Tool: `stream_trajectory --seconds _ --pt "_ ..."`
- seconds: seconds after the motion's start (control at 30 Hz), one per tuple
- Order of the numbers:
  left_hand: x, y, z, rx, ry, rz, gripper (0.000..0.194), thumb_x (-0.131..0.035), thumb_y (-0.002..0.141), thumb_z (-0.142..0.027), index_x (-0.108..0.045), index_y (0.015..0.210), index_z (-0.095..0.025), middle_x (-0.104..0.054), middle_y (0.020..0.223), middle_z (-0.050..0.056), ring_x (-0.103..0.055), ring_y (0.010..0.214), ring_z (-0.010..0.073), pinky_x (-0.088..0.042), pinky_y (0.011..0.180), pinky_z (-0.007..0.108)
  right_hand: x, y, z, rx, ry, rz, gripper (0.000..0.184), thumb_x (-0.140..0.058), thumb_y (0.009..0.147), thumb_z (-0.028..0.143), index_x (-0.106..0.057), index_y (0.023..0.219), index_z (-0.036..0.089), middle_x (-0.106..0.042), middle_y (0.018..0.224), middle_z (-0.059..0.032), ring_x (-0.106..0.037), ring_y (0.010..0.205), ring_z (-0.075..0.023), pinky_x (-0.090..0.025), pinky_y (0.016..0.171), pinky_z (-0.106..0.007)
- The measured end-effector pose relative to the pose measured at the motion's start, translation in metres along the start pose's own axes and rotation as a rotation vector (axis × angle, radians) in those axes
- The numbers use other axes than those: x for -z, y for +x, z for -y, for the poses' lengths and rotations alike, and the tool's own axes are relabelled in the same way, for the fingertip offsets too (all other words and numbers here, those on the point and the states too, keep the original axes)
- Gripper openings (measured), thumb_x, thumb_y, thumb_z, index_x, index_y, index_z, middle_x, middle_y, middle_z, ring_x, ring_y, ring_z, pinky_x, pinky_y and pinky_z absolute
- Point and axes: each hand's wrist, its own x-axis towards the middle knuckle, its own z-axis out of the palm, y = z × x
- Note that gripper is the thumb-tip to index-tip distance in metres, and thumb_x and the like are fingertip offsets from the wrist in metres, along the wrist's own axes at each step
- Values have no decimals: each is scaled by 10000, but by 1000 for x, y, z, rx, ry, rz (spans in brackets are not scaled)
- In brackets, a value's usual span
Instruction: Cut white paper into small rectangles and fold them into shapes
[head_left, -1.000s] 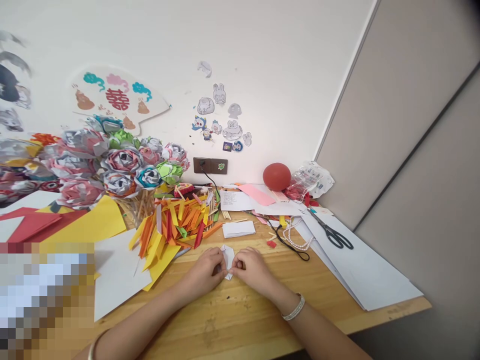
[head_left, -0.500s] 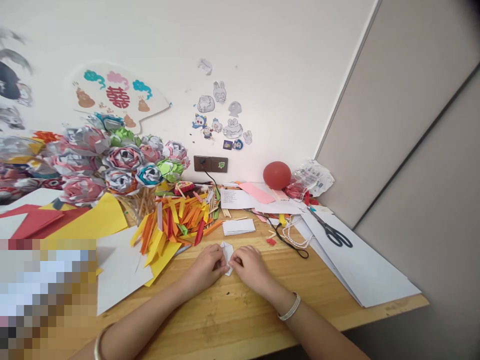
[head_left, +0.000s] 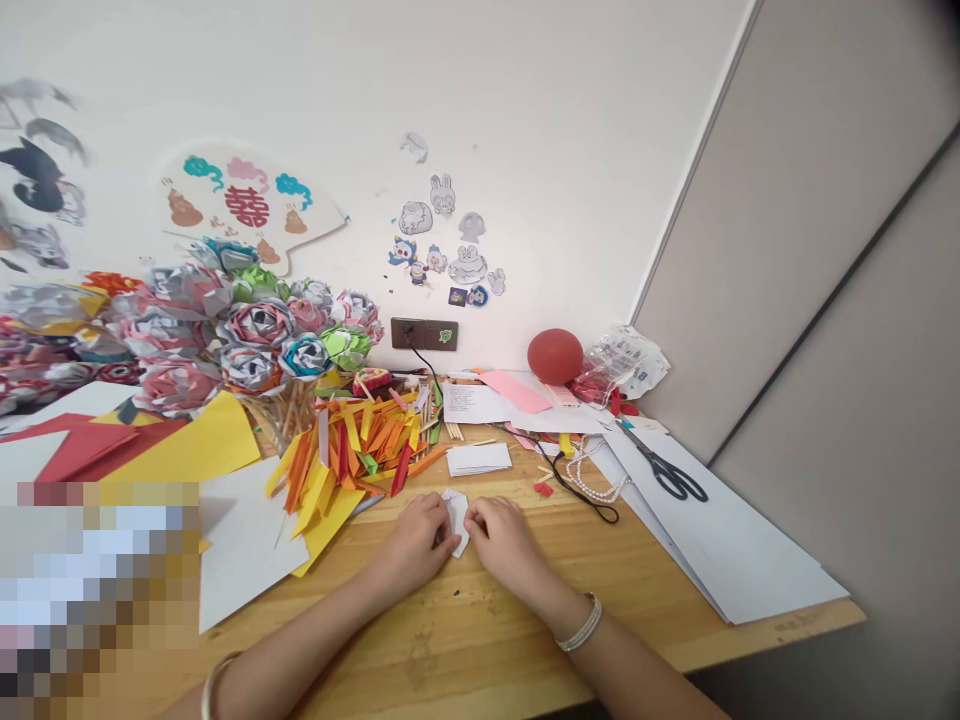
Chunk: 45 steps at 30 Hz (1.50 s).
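A small folded piece of white paper with pointed ends lies at the middle of the wooden table, between my two hands. My left hand is closed on its left side, thumb and fingers pinching the edge. At the right edge, my right hand has curled fingers with the fingertips against the paper. Just beyond the hands lies a small stack of white paper slips. Left of it is a heap of orange, yellow and red paper strips.
Paper flowers crowd the back left above coloured sheets. At right, black scissors lie on white sheets. A red balloon, bead string and black cord are near the back. Blurred blocks cover the lower left.
The view has shifted slightly. My right fingertips have moved a little outward along the paper's right edge, so more of the paper shows. My left hand keeps its pinch.
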Motion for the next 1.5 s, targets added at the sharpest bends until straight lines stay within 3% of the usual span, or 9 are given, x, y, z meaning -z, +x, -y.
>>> stream_trajectory --seconds 0.2,0.43,0.67,0.8,0.97,1.17,1.33,1.5 --pt "-3 -1 -2 54 34 -25 206 -516 805 -281 -501 617 -197 -562 766 52 -524 783 222 -408 718 337 -1 -3 3 10 -30 -15 89 -557 809 151 -572 736 199 -635 799 -30 -534 817 -203 -334 728 -306" --pt "-1 -2 -10 153 79 -44 154 -567 734 -198 -525 586 -190 -561 757 39 -532 790 208 -398 720 303 -5 -10 2 11 9 -47 65 -568 781 142 -539 775 199 -610 809 -10 -519 823 -196 -340 745 -307" --pt "5 -3 -12 242 133 -69 165 -631 698 -280 -578 576 -182 -580 803 51 -528 835 236 -380 744 332 -3 -18 2 67 59 -52 201 -630 707 180 -527 878 204 -593 900 -26 -500 884 -226 -341 796 -349" --pt "5 -3 -11 242 145 -62 175 -626 704 -291 -583 571 -185 -585 809 44 -532 838 225 -380 744 317 -4 -17 -1 45 97 -49 286 -687 666 242 -544 911 208 -591 843 -14 -516 841 -223 -355 772 -342" --pt "4 -3 -9 237 152 -50 208 -601 734 -336 -581 587 -190 -584 797 38 -535 833 220 -379 732 311 -6 -5 -6 -77 76 -105 142 -643 732 212 -568 852 212 -613 783 -8 -553 827 -214 -358 748 -323" --pt "4 -1 -9 234 172 -43 181 -622 712 -324 -583 595 -191 -588 804 38 -541 838 225 -378 738 317 -5 -1 -6 -128 60 -121 117 -564 781 161 -568 889 206 -643 822 -22 -573 852 -212 -367 766 -323" --pt "5 -2 -5 220 191 -73 203 -639 698 -321 -565 563 -189 -587 768 36 -551 797 217 -392 711 308 -4 -7 -4 -83 63 -111 346 -720 661 345 -554 934 209 -634 957 -40 -540 941 -247 -359 819 -353" --pt "13 -3 18 168 223 -151 174 -583 757 -328 -598 660 -184 -608 781 67 -562 790 253 -429 711 377 -5 -8 -4 -62 58 -41 358 -710 674 339 -552 973 222 -618 1011 -43 -516 990 -247 -336 864 -366"
